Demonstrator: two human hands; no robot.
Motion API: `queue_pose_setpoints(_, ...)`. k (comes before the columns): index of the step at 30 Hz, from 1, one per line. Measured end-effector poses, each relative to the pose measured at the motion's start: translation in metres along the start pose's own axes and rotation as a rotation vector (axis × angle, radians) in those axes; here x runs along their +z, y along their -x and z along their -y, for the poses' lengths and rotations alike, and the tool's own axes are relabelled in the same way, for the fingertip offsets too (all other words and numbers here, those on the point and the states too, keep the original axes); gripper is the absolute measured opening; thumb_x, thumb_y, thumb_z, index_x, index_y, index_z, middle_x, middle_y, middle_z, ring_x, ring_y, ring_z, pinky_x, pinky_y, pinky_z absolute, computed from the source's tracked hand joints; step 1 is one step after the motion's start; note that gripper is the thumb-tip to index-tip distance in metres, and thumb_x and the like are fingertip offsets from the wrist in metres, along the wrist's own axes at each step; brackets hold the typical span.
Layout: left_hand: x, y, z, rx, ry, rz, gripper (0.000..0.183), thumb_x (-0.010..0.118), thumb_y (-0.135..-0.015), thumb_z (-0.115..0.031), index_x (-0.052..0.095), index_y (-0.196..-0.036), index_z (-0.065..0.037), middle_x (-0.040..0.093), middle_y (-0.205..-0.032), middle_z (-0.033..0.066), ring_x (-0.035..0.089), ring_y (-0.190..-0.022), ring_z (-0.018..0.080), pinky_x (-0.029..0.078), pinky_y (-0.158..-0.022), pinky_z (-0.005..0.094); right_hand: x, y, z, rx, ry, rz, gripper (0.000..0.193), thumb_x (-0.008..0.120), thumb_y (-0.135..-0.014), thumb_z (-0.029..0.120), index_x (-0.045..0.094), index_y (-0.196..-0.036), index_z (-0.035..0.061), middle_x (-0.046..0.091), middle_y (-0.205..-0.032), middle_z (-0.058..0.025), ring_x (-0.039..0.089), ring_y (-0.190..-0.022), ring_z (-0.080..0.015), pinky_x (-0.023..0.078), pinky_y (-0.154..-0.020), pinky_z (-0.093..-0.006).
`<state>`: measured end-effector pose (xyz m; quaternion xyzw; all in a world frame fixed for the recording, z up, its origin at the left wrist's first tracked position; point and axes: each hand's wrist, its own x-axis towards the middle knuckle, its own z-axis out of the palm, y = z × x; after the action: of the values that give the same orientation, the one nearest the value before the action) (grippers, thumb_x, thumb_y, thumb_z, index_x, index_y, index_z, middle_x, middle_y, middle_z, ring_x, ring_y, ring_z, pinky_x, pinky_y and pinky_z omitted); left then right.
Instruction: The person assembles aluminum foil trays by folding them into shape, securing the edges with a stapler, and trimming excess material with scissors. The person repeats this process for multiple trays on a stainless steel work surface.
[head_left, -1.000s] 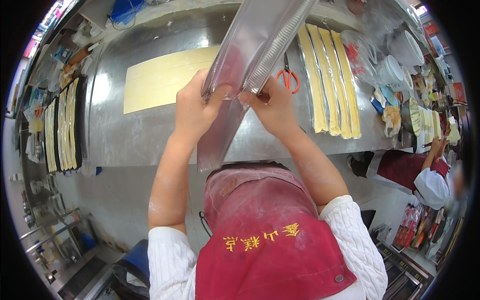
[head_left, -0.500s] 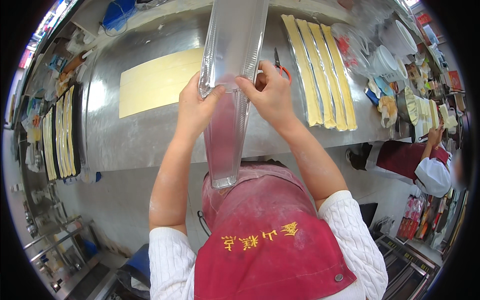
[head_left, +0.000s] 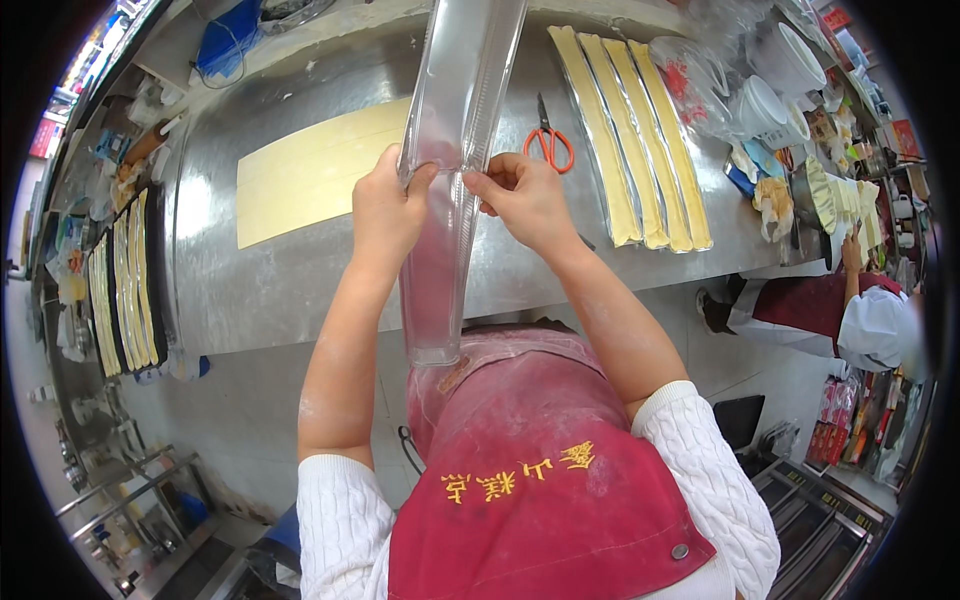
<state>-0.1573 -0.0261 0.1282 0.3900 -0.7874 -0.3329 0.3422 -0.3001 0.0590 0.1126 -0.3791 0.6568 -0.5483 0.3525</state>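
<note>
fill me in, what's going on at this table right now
A person in a red apron grips long, narrow foil trays with the left hand and right hand, over the near edge of a metal table. A pale dough sheet lies flat to the left. On the right are orange-handled scissors and four dough-lined foil trays. Another person stands at far right.
</note>
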Motion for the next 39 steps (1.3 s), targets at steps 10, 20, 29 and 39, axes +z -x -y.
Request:
queue_pose_setpoints(10, 0.013, -0.008, 0.029, -0.009, -0.064, 0.148, 0.022, 0.063, -0.083, -0.017, 0.058, -0.095, 0.0, 0.064, -0.074, 0.0202, 0.063, -0.069, 0.0351, 0.048, -0.062, 0.0398, 0.004, 0.001, -0.023, 0.085, -0.05, 0.01, 0.03, 0.069, -0.082, 0.023, 0.061, -0.073, -0.0047, 0.061, -0.059, -0.0073, 0.06, -0.053, -0.0107, 0.047, -0.049, -0.0241)
queue_pose_setpoints(20, 0.043, 0.007, 0.075, -0.167, 0.029, 0.203, 0.023, 0.057, -0.089, -0.021, 0.059, -0.09, 0.002, 0.058, -0.066, 0.0075, 0.052, -0.06, 0.0144, 0.042, -0.058, 0.0314, 0.011, 0.009, -0.06, 0.225, -0.119, 0.027, 0.028, 0.065, -0.086, 0.022, 0.06, -0.074, -0.0029, 0.061, -0.061, -0.0066, 0.058, -0.051, -0.0095, 0.047, -0.047, -0.0224)
queue_pose_setpoints(29, 0.052, 0.002, 0.091, -0.209, 0.051, 0.319, 0.027, 0.061, -0.084, -0.021, 0.061, -0.096, 0.003, 0.065, -0.083, 0.0211, 0.063, -0.077, 0.0347, 0.048, -0.071, 0.0397, 0.007, 0.005, -0.072, 0.39, -0.144, 0.077, 0.027, 0.065, -0.087, 0.024, 0.06, -0.076, -0.0004, 0.061, -0.064, -0.0055, 0.061, -0.054, -0.0107, 0.05, -0.051, -0.0217)
queue_pose_setpoints(39, 0.043, 0.122, 0.065, -0.465, 0.275, 0.067, 0.019, 0.069, -0.081, -0.018, 0.064, -0.085, 0.0, 0.061, -0.072, 0.0051, 0.056, -0.065, 0.0166, 0.043, -0.061, 0.0275, 0.053, 0.051, -0.154, 0.673, -0.542, -0.149, 0.026, 0.064, -0.088, 0.024, 0.055, -0.076, 0.0033, 0.062, -0.069, -0.0084, 0.061, -0.058, -0.0121, 0.049, -0.051, -0.0208)
